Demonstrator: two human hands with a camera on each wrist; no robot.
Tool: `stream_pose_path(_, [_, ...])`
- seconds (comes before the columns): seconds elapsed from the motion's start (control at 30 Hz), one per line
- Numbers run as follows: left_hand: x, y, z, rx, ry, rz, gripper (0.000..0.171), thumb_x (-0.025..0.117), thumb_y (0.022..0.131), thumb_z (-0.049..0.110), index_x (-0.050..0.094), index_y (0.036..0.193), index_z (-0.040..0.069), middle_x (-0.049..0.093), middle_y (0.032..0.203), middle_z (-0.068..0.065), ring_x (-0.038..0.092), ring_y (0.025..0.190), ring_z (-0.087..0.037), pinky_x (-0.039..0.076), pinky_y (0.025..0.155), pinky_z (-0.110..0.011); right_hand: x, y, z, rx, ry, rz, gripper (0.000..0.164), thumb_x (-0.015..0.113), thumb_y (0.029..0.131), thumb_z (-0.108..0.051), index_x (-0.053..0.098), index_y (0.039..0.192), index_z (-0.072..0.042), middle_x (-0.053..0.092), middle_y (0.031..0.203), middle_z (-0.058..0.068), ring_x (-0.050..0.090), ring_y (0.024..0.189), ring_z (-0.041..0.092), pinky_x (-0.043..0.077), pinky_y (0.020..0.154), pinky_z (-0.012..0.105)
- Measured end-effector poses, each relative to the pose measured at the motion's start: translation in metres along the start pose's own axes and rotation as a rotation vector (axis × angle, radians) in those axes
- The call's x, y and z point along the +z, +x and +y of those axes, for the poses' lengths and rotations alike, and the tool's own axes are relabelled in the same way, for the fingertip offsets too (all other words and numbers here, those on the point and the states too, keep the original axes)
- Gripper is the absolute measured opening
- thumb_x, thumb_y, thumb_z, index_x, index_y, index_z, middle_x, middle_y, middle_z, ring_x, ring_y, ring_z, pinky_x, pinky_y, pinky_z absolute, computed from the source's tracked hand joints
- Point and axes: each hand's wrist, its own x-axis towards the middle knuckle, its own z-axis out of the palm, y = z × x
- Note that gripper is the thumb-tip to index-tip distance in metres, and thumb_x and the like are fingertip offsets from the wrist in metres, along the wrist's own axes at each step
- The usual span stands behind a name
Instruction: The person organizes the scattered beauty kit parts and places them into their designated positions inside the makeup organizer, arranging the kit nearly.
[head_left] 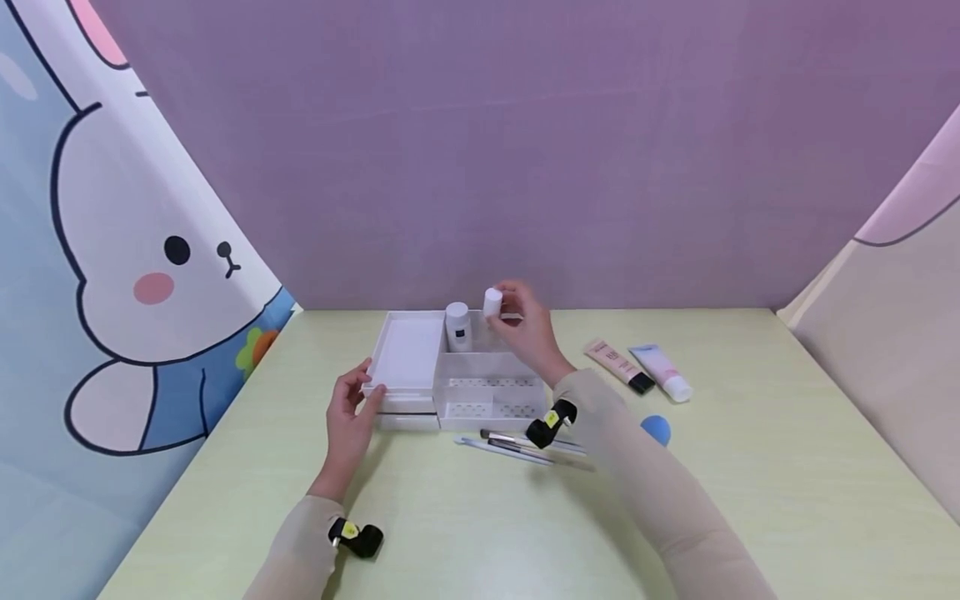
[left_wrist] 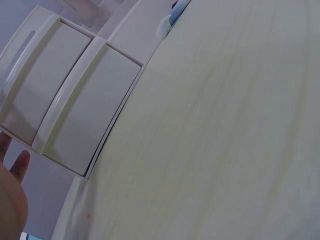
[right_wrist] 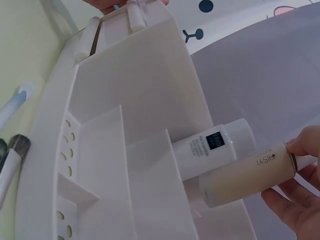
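Observation:
My right hand (head_left: pixel 527 327) pinches the capped end of a beige foundation bottle (right_wrist: pixel 250 182) over the rear compartment of a white cosmetics organizer (head_left: pixel 491 364). In the right wrist view the bottle overlaps a white bottle (right_wrist: pixel 205 149) with a black label. That white bottle (head_left: pixel 458 327) stands upright in the rear compartment, by the divider. At the organizer's front left corner, my left hand (head_left: pixel 351 414) holds its edge, thumb at the front and fingers along the side. Two drawers (left_wrist: pixel 92 107) fill the organizer's left part, below a shallow top tray (head_left: pixel 408 350).
Several makeup brushes (head_left: pixel 517 451) lie before the organizer. To the right are a beige tube (head_left: pixel 615 361) with a black cap, a white-and-pink tube (head_left: pixel 662 372) and a blue round item (head_left: pixel 656 430), partly behind the right sleeve. A purple cloth (head_left: pixel 525 150) hangs behind the table.

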Motion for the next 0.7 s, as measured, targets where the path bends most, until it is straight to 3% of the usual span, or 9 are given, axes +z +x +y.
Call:
stream_pose_path(0.13, [0.0,0.001,-0.003,0.017,-0.003,-0.001,0.022,0.06,0.093,-0.01,0.047,0.108,-0.018,0.051,0.139,-0.031,0.054,0.117,-0.003,0.042,0.093,-0.018,0.004,-0.001,0.004,0.011,-0.012,-0.025,0.042,0.067,0.088,0.008,0.051,0.125,-0.001,0.065,0.111,0.023,0.065,0.1,0.034,0.055,0.087,0.04])
stream_pose_path(0.4, [-0.004,0.005,-0.031,0.013,-0.03,0.009,0.023,0.061,0.093,-0.01,0.048,0.11,-0.015,0.052,0.141,-0.025,0.053,0.119,-0.003,0.041,0.094,-0.017,0.013,-0.002,0.013,0.033,0.0,-0.068,0.04,0.066,0.089,0.009,0.051,0.125,-0.002,0.064,0.112,0.022,0.064,0.102,0.034,0.054,0.088,0.04])
stream_pose_path(0.7, [-0.004,0.005,-0.032,-0.009,-0.026,0.001,0.023,0.061,0.094,-0.008,0.047,0.111,-0.014,0.052,0.143,-0.021,0.052,0.12,-0.004,0.04,0.096,-0.017,0.015,-0.003,0.024,0.048,-0.09,-0.099,0.042,0.067,0.088,0.008,0.049,0.124,-0.002,0.065,0.112,0.022,0.064,0.1,0.033,0.055,0.085,0.04])
